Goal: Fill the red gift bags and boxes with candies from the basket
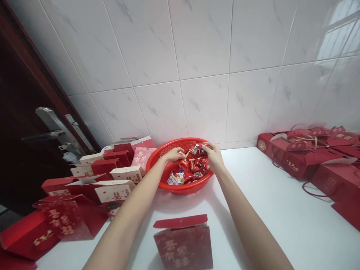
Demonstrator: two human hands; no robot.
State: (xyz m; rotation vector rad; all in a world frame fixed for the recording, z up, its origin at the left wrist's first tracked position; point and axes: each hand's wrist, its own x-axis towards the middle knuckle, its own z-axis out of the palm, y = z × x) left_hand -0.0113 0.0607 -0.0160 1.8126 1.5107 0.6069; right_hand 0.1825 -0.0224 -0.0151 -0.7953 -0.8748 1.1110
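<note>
L side of white flat surf. (242,176): red & white cardboard gift boxes (112,192) standing in rows. Ctr.: L hand (173,154), grip narrow, at mostly red wrapped sweets (194,165) inside round red perforated plastic basket (182,189), upright red cardboard box w/ pale characters (184,245) in front; R hand (213,153), grip narrow, at same sweets, can't tell if either holds one. Far R: red cardboard boxes w/ cord handles (298,163), grouped.

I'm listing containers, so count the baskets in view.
1: the basket on the table, near the wall, between the left boxes and right boxes. Another could be hidden behind them.
</note>
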